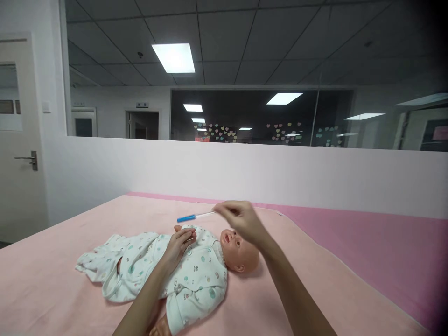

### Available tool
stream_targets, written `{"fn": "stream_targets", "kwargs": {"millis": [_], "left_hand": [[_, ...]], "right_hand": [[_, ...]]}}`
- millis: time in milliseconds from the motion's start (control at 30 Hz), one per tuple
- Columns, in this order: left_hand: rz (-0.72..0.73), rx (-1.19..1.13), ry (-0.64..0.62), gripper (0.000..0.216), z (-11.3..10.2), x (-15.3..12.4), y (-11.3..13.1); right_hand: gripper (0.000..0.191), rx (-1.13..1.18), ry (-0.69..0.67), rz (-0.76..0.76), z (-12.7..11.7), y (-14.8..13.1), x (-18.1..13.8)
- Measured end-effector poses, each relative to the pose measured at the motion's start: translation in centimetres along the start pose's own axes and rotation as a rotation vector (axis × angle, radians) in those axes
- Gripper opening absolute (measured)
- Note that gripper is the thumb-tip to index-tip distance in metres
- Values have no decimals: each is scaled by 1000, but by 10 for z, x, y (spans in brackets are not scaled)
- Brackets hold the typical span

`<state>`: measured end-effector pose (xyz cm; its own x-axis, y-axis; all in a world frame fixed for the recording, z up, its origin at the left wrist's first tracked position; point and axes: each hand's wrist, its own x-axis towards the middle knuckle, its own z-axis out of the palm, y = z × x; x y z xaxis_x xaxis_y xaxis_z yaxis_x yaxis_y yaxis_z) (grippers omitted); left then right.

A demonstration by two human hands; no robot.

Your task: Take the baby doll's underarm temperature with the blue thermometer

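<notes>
You held a slim stick with a blue end (191, 217) in your right hand (242, 220), thumb and fingers pinched on its pale end, over a baby doll (201, 261) that lay on its back across a pink sheet (45, 280). The stick pointed leftward, its blue end above the sheet, just beyond the doll's chest and near one small raised hand. Your left hand (182, 241) lay on the front of the doll's printed white outfit, fingers extended side by side; whether they pinched any cloth, you could not tell. Your hands were apart, the right one, slightly blurred, raised by the doll's bald head (241, 255), which faced up on the right. Behind, a white half-wall (262, 175) stood below a wide window.
</notes>
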<state>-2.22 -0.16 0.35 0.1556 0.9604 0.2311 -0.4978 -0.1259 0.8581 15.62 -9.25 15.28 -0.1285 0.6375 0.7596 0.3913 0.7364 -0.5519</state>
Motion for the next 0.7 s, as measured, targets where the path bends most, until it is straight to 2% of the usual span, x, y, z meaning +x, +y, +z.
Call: {"fn": "stream_targets", "kwargs": {"millis": [133,200,267,367,433,533,600,633,700], "left_hand": [[63,166,-50,24,3,-4,1],[157,370,-85,26,5,-8,1],[307,672,-154,27,9,-13,-1],[509,1101,-287,28,17,-22,-3],[566,1259,-330,29,22,-26,-3],[613,1337,-341,25,26,-27,-4],[649,1339,-343,22,26,-25,-4],[665,1334,-342,20,27,-24,-5],[684,1321,-348,18,27,-23,-6]], "right_hand": [[43,-168,-15,-45,-10,-5,-21],[38,-280,13,-69,-16,-3,-43],[30,-442,88,-64,-23,5,-75],[26,-832,213,3,-38,33,-137],[30,-1052,132,54,-47,59,-177],[38,-1298,-41,100,-53,94,-217],[37,-1352,-120,146,-52,109,-226],[35,-1350,-120,178,-49,112,-224],[28,-1309,-29,222,-39,112,-210]]}}
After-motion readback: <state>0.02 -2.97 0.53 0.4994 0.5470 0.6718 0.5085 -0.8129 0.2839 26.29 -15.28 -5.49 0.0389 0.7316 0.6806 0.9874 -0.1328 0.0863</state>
